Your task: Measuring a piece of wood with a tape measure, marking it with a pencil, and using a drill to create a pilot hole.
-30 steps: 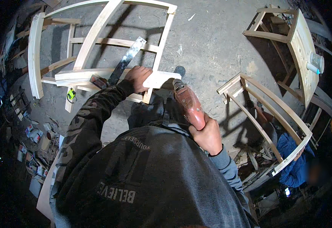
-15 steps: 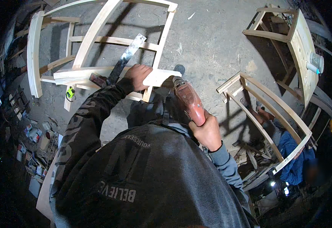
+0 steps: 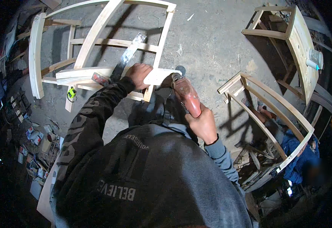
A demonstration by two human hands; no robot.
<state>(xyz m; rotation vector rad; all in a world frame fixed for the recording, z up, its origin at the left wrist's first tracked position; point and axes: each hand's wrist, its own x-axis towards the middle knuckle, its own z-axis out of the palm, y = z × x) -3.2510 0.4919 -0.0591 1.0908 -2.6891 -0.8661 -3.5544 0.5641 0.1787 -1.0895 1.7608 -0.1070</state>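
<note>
My right hand (image 3: 203, 123) is wrapped round the rear grip of a worn red power drill (image 3: 185, 93). The drill's dark front end meets the right end of a pale wooden board (image 3: 162, 76); its tip is hidden from me. Closed over that board is my left hand (image 3: 138, 75), just left of where the board crosses a leg of the wooden frame (image 3: 94, 38). A handsaw (image 3: 131, 52) with a paint-smeared blade lies across the frame beside my left hand. Its red handle (image 3: 100, 79) shows next to my left forearm.
A yellow-green tape measure (image 3: 71, 93) sits at the frame's lower left. On the right are another curved wooden frame (image 3: 278, 97), with a person in blue (image 3: 297, 152) behind it, and a panelled piece (image 3: 302, 53) bearing a white container (image 3: 315, 61). Scrap and clutter (image 3: 40, 155) lie at left.
My right hand and the drill have shifted slightly left, and the drill stands a little steeper. My left hand stays on the board. The person in blue has moved slightly.
</note>
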